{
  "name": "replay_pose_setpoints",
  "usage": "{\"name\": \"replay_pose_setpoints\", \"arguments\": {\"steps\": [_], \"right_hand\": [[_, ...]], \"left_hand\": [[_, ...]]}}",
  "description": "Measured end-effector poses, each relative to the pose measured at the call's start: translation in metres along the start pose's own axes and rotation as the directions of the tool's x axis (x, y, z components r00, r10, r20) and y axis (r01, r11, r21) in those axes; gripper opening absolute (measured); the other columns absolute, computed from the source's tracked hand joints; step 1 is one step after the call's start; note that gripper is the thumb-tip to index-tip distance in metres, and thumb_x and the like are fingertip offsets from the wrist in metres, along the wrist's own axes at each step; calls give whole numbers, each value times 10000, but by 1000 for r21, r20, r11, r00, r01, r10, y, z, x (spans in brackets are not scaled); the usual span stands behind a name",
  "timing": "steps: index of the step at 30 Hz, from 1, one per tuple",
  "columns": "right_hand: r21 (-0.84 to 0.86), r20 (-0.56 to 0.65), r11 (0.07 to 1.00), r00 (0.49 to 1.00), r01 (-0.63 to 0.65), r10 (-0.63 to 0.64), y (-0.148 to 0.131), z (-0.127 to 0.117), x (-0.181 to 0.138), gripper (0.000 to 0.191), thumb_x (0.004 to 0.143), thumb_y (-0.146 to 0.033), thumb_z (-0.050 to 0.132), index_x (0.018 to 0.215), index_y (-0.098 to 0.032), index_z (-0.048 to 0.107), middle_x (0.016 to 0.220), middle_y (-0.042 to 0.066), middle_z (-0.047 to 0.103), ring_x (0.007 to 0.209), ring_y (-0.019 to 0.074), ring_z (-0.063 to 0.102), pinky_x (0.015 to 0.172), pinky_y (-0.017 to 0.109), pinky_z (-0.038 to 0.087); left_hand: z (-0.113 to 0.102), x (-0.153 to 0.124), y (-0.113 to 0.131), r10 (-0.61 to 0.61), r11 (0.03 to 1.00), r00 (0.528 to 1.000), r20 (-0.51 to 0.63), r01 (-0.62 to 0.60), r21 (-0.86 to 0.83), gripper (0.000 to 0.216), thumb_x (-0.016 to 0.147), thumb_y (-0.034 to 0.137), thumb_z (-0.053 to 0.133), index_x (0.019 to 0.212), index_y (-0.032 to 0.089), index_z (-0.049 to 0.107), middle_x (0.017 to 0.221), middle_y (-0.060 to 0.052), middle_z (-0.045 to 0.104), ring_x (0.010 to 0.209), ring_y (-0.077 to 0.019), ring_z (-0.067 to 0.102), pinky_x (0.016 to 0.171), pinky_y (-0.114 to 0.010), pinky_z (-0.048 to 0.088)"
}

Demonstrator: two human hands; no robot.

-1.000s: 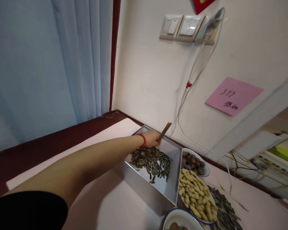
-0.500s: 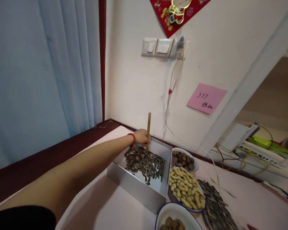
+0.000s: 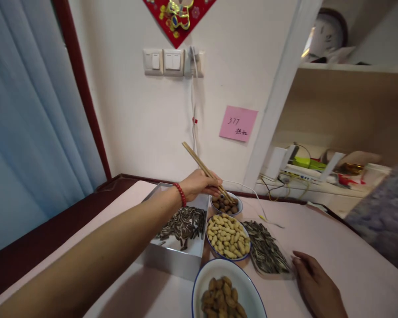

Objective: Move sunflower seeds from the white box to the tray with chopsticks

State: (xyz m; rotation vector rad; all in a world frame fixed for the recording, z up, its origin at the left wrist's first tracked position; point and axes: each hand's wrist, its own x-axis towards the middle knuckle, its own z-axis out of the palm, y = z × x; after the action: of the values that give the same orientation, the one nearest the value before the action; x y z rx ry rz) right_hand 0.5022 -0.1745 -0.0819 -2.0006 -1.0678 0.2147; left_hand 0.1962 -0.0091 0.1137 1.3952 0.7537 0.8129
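Observation:
My left hand [image 3: 199, 183], with a red bead bracelet on the wrist, is closed on a pair of wooden chopsticks [image 3: 202, 167]. The chopstick tips reach down to the small bowl of round brown nuts [image 3: 225, 204] at the back. Just left of it stands a metal box [image 3: 172, 261] with striped sunflower seeds [image 3: 182, 221] inside. In the middle is a bowl of peanuts in the shell [image 3: 228, 236]. My right hand [image 3: 313, 280] rests flat on the pink table, fingers stretched out, beside a flat pile of sunflower seeds [image 3: 265, 251].
A blue-rimmed white bowl [image 3: 202, 282] of brown nuts stands at the front edge. A white cable [image 3: 194, 128] hangs from the wall socket down to the table. A shelf with cables and devices [image 3: 298, 170] lies at the right. A blurred patterned sleeve [image 3: 381, 221] shows at far right.
My left hand has lifted from the metal box and moved right over the small nut bowl, the chopsticks tilting. The view swung right, and my right hand came into sight.

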Motion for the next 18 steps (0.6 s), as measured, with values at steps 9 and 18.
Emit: {"name": "replay_pose_setpoints", "arguments": {"steps": [9, 18], "right_hand": [[81, -3, 997, 1000, -1, 1, 5, -1, 3, 477, 715, -570, 482, 962, -202, 660, 922, 67, 687, 850, 227, 613, 715, 308, 479], [243, -64, 966, 993, -83, 102, -15, -21, -2, 564, 782, -574, 419, 1106, -134, 562, 942, 120, 655, 810, 230, 634, 709, 344, 502]], "left_hand": [[96, 33, -47, -53, 889, 996, 69, 16, 457, 160, 671, 265, 739, 731, 132, 672, 593, -8, 655, 593, -140, 648, 575, -242, 540], [63, -8, -6, 63, 971, 997, -35, -53, 233, 192, 713, 260, 728, 741, 82, 660, 596, -45, 665, 527, -126, 629, 545, -249, 541]]}}
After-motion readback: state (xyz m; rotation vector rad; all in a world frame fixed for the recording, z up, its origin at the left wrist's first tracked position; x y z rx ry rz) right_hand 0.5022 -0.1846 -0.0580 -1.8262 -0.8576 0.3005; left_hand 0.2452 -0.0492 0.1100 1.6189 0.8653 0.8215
